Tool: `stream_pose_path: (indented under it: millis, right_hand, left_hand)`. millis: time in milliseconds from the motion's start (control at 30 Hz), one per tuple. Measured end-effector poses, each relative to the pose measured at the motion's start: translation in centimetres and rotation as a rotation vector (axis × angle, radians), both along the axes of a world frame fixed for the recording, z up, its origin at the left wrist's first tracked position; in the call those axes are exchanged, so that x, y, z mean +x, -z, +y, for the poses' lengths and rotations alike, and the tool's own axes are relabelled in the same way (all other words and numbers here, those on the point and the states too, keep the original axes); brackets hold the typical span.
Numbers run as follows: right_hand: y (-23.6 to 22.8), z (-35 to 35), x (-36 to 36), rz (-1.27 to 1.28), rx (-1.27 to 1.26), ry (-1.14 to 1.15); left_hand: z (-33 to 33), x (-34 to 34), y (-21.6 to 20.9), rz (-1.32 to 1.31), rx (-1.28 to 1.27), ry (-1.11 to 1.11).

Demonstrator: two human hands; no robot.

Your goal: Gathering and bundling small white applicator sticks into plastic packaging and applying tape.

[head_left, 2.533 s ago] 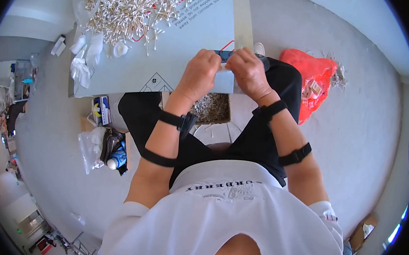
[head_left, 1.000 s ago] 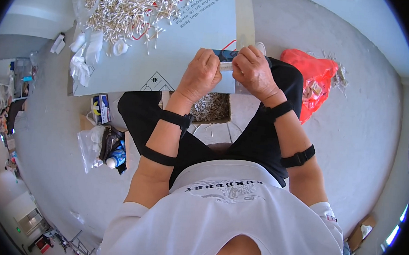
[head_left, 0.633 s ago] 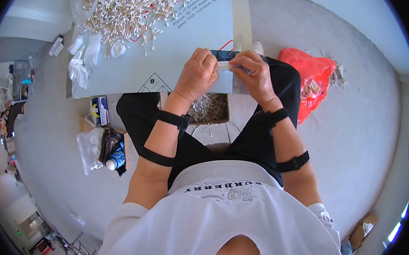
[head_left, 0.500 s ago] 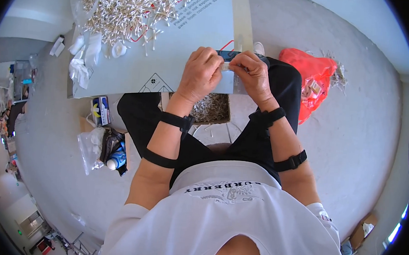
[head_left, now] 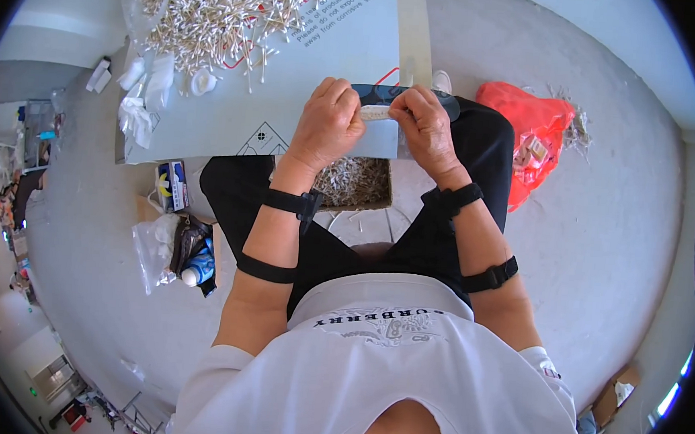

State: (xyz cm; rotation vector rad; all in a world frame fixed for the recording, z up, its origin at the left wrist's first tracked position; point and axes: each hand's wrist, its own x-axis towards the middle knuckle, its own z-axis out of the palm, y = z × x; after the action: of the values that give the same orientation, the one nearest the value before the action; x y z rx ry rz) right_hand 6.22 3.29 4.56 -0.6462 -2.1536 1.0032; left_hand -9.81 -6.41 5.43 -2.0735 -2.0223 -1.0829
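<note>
Between my hands a short white strip (head_left: pixel 377 113), possibly a small packet, is stretched above the table's near edge. My left hand (head_left: pixel 330 123) is closed on its left end. The right end is pinched in the thumb and fingers of my right hand (head_left: pixel 423 125). What lies under my fingers is hidden. Just beyond the hands rests a dark blue, flat thing with a rounded end (head_left: pixel 450 105), partly covered by them. A big loose heap of cotton swabs (head_left: pixel 224 19) is spread on the grey-blue table (head_left: pixel 234 116) at the far left.
Below the table edge, between my legs, stands an open box of cotton swabs (head_left: pixel 358 181). White plastic wrappers (head_left: pixel 135 121) and a round white lid (head_left: pixel 203 83) lie on the table's left. A red plastic bag (head_left: pixel 523 124) sits on the floor at right; a carton (head_left: pixel 195 259) stands at left.
My hands have drawn apart, the left one shifting left, so more of the white strip shows between them. More of the dark blue thing is uncovered.
</note>
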Motion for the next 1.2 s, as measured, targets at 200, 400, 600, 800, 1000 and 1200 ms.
stream_pose_path:
  millis: [200, 400, 600, 800, 1000, 1200]
  right_hand:
    - [0.2, 0.1, 0.3, -0.013, -0.008, -0.003]
    - [0.2, 0.0, 0.2, -0.016, -0.034, 0.003]
    - [0.3, 0.1, 0.2, -0.008, -0.025, 0.028]
    - [0.2, 0.1, 0.1, 0.039, -0.031, -0.002]
    - [0.1, 0.6, 0.3, 0.001, -0.041, 0.034]
    - [0.7, 0.5, 0.3, 0.021, -0.134, 0.024]
  left_hand:
    - [-0.2, 0.9, -0.7, -0.287, 0.038, -0.052]
    - [0.4, 1.2, 1.9, -0.367, -0.094, 0.029]
    - [0.7, 1.8, 1.8, -0.333, -0.028, -0.003]
    - [1.3, 2.4, 2.0, -0.255, 0.046, 0.001]
    - [0.6, 1.3, 2.2, -0.321, 0.039, -0.035]
    - [0.6, 2.1, 3.5, -0.502, 0.045, -0.151]
